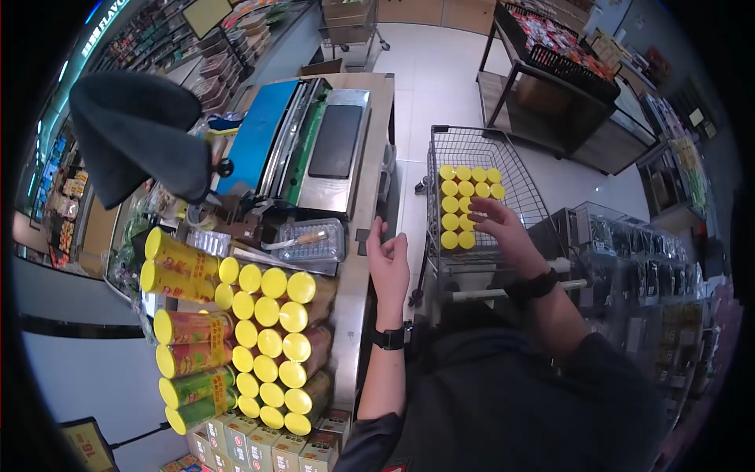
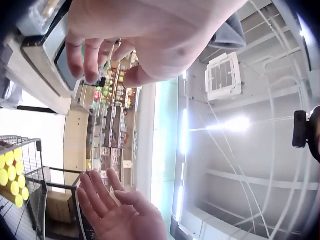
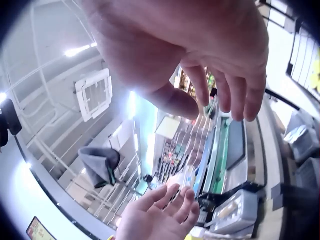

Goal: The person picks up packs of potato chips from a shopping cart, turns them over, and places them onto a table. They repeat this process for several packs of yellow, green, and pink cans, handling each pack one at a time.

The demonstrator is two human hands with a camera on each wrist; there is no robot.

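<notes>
My left hand [image 1: 389, 263] is held up beside the counter edge [image 1: 363, 259], its fingers loosely bent and holding nothing. My right hand [image 1: 498, 226] reaches over the shopping cart [image 1: 519, 169], fingers spread just above several yellow-lidded cans [image 1: 464, 193] standing in the basket; I cannot tell whether it touches them. In the left wrist view the left hand [image 2: 120, 40] fills the top and the right hand [image 2: 117, 212] shows open below. In the right wrist view the right hand [image 3: 200, 55] is relaxed and empty, and the left hand [image 3: 160, 217] is open below it.
A large stack of yellow-lidded canisters [image 1: 267, 338] lies on the counter's left side, with small boxes [image 1: 271, 444] below it. A clear plastic tray [image 1: 312, 240] and a flat black-topped machine [image 1: 336, 141] sit farther back. A snack rack [image 1: 558, 55] stands beyond the cart.
</notes>
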